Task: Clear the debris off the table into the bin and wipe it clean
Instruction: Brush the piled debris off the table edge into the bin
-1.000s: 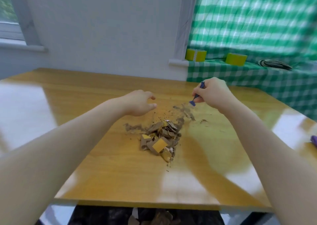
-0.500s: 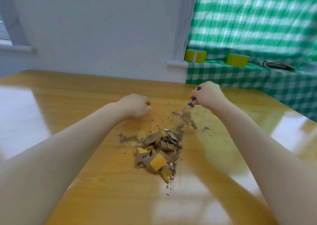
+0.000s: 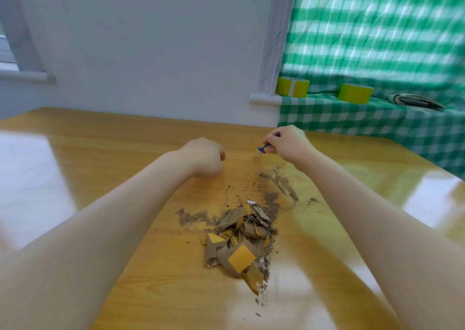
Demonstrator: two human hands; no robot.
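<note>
A heap of torn brown and yellow cardboard scraps (image 3: 239,241) lies on the wooden table (image 3: 100,153), with streaks of dark dirt (image 3: 279,181) around and beyond it. My right hand (image 3: 286,142) grips a small blue tool (image 3: 264,148) just above the table, past the far end of the dirt streak. My left hand (image 3: 203,155) hovers with curled fingers and nothing in it, left of the tool and beyond the heap. No bin is in view.
Behind the table stands a white wall. At the back right a green checked cloth (image 3: 377,118) covers a ledge carrying two yellow-green tape rolls (image 3: 293,87) (image 3: 354,93) and a folded dark item (image 3: 415,101).
Both hands have moved farther from me across the table, away from the heap. My left hand's fingers have curled in. The view has tilted, so the table's near edge is out of sight.
</note>
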